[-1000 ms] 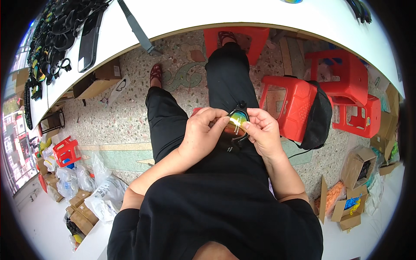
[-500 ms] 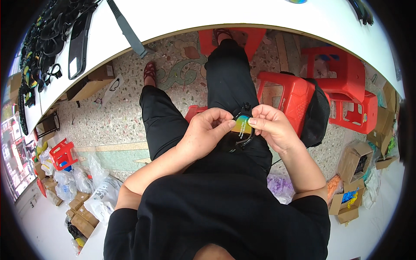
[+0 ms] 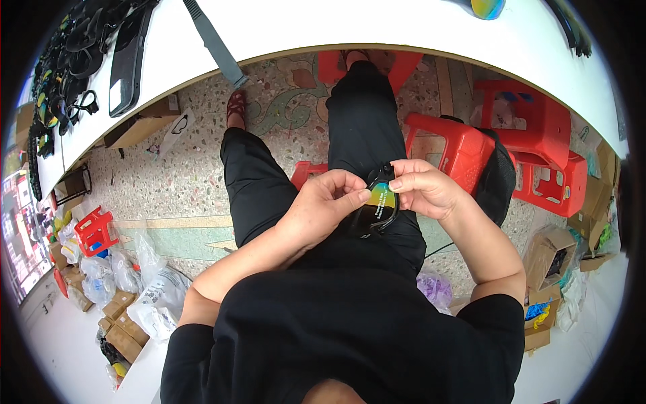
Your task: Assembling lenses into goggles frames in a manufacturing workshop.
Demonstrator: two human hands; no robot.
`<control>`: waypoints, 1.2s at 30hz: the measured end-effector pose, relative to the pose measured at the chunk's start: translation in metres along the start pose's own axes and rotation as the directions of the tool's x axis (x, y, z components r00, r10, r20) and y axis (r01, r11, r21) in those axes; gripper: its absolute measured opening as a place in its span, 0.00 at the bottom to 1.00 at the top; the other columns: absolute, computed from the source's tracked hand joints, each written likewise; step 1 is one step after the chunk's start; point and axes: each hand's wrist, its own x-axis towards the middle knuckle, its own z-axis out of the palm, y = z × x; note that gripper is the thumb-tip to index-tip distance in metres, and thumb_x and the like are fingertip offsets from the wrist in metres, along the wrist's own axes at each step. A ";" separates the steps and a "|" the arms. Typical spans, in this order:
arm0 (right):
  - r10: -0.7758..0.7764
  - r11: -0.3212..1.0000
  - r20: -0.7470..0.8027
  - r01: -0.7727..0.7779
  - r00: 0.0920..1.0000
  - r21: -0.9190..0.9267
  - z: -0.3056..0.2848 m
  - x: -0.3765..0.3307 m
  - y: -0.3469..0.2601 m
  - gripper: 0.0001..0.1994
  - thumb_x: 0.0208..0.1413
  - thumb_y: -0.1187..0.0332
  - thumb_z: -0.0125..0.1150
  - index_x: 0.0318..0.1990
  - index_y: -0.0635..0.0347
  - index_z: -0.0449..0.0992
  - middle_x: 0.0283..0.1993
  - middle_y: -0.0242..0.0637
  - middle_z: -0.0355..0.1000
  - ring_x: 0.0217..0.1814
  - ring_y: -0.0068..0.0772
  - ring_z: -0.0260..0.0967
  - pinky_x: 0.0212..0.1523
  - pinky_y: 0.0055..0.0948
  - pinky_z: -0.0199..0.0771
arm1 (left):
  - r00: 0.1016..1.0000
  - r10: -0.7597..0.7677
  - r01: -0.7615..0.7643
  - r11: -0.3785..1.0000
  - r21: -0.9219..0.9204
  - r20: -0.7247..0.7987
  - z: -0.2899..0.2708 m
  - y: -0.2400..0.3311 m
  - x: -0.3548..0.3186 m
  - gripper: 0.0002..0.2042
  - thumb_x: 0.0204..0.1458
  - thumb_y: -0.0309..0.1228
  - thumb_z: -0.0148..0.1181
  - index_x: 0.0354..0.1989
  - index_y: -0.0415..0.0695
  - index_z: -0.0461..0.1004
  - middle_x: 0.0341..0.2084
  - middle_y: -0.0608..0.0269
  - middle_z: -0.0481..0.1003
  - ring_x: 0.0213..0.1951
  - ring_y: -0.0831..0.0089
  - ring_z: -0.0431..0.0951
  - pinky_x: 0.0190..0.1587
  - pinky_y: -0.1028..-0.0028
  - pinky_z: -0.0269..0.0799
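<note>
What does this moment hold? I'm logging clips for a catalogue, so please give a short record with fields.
setting: person seated at a white table, terrazzo floor below
left hand: grips the sunglasses from the left, thumb on the lens
right hand: pinches the frame's top edge
held item: black sunglasses with a rainbow mirrored lens, over the lap
on table: more sunglasses piled at far left
nearby: red plastic stools, cardboard boxes

White table [image 3: 377,30] ran across top w/ black sunglasses pile [image 3: 64,74] at its left end and a grey strap [image 3: 215,44] hanging off its edge. Below table: red plastic stools [image 3: 531,145] to right, cardboard boxes [image 3: 558,252] further right, small red stool [image 3: 94,229] far left nr clear bags [image 3: 145,296].
</note>
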 end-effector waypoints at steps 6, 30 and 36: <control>-0.235 0.963 -0.142 0.209 0.962 -0.173 0.014 0.002 0.018 0.08 0.59 0.68 0.63 0.35 0.56 0.69 0.25 0.25 0.66 0.19 0.14 0.61 0.21 0.14 0.63 | 1.000 0.017 -0.016 1.000 0.020 -0.025 -0.009 -0.011 0.003 0.06 0.58 0.26 0.62 0.41 0.41 0.73 0.32 0.72 0.74 0.32 0.86 0.71 0.37 0.83 0.68; -0.795 0.575 -0.207 0.598 0.570 -0.559 0.044 -0.014 0.096 0.28 0.53 0.82 0.65 0.60 0.66 0.60 0.42 0.33 0.67 0.43 0.21 0.71 0.45 0.20 0.75 | 0.836 0.549 -0.402 0.619 0.675 -0.006 0.008 -0.034 -0.015 0.12 0.47 0.28 0.70 0.28 0.40 0.69 0.23 0.60 0.71 0.23 0.69 0.73 0.28 0.70 0.71; -0.546 -0.055 0.178 0.177 0.819 -0.983 0.024 -0.046 0.018 0.36 0.39 0.77 0.74 0.60 0.55 0.68 0.30 0.34 0.70 0.32 0.28 0.73 0.35 0.27 0.77 | 0.864 0.498 -0.446 0.694 0.565 0.072 0.003 -0.034 -0.007 0.11 0.50 0.30 0.70 0.37 0.39 0.75 0.25 0.64 0.74 0.26 0.80 0.74 0.31 0.77 0.73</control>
